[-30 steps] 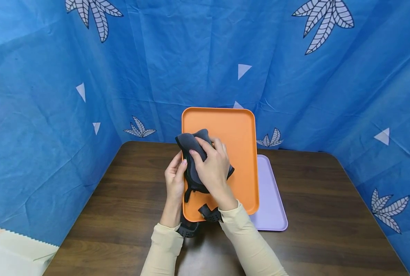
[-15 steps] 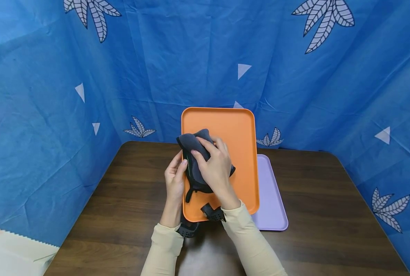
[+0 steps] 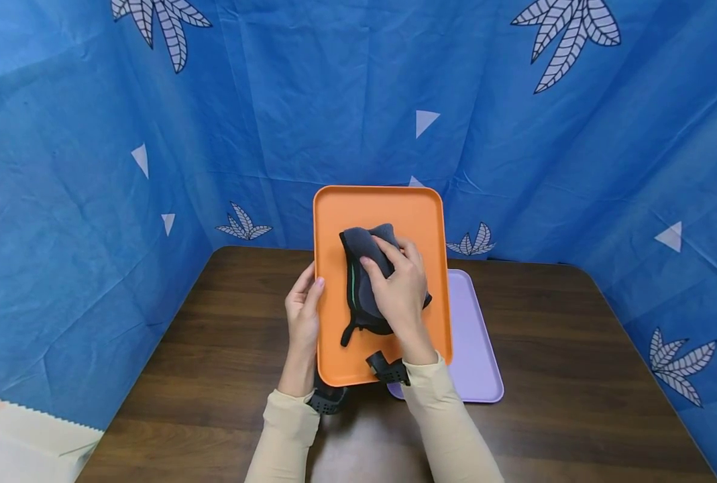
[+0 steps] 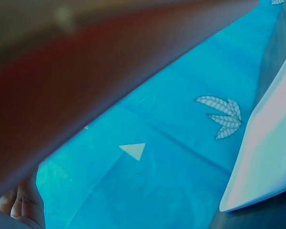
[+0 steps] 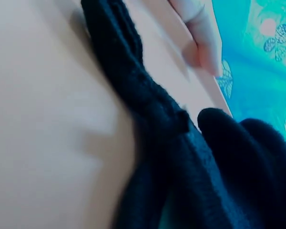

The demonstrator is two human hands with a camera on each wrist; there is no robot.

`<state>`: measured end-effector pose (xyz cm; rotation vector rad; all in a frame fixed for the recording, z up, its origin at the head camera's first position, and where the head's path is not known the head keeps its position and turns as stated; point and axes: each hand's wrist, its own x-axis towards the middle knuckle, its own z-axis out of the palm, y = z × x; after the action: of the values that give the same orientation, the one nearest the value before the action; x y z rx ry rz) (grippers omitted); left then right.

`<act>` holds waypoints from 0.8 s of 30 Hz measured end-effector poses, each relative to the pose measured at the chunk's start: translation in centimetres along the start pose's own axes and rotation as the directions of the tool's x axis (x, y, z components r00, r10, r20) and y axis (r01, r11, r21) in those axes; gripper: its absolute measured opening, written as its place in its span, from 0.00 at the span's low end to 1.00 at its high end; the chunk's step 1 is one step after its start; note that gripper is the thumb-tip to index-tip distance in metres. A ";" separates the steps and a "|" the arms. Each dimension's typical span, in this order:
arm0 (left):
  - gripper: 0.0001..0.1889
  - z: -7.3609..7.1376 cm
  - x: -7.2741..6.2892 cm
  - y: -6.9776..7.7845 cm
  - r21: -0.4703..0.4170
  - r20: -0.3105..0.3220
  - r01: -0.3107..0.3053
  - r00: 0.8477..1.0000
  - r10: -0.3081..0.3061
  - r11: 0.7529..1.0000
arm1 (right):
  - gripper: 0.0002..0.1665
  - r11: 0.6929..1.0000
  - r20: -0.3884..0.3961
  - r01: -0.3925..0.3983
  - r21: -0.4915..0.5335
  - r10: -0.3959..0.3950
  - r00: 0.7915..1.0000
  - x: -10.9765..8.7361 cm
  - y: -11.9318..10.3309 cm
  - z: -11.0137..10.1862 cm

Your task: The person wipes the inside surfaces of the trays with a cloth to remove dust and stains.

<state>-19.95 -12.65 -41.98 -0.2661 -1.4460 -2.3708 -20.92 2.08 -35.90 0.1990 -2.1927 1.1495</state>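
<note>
My left hand grips the left edge of an orange tray, thumb at the rim and fingers behind it. The tray is held up above the table, and its underside shows dark in the left wrist view. My right hand pinches a folded piece of soft dark grey fabric with black edging, a thin green line and a short black strap end. The fabric lies over the middle of the tray. Close up in the right wrist view, the black fabric hides most of the right hand.
A light purple tray lies on the brown wooden table, partly covered by the orange one. Blue curtains with leaf prints close in the back and both sides. A white sheet shows at the lower left.
My right hand has carried the fabric rightward, from the orange tray's left edge to nearer its middle. The left hand and tray have shifted very slightly left.
</note>
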 end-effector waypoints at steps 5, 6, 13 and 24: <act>0.22 -0.3 0.0 0.2 0.014 -0.013 0.005 1.000 -0.005 1.000 | 0.22 0.992 -0.049 -0.116 -0.040 0.114 0.992 0.1 0.9 -1.1; 0.22 -0.4 0.1 0.2 0.010 -0.017 0.007 1.000 -0.006 1.000 | 0.22 0.989 -0.061 -0.138 -0.046 0.135 0.989 0.2 1.1 -1.4; 0.22 -0.8 0.2 0.7 -0.027 -0.052 0.028 0.998 -0.029 0.999 | 0.23 0.968 -0.102 -0.239 -0.078 0.230 0.968 0.8 2.2 -2.8; 0.22 -0.8 0.1 0.7 -0.056 -0.030 0.019 0.999 -0.021 0.998 | 0.24 0.968 -0.115 -0.240 -0.070 0.232 0.966 0.6 2.3 -2.7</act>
<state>-19.77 -13.68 -41.72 -0.2292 -1.3768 -2.4233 -21.07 5.72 -35.97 -0.1608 -2.2075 1.1631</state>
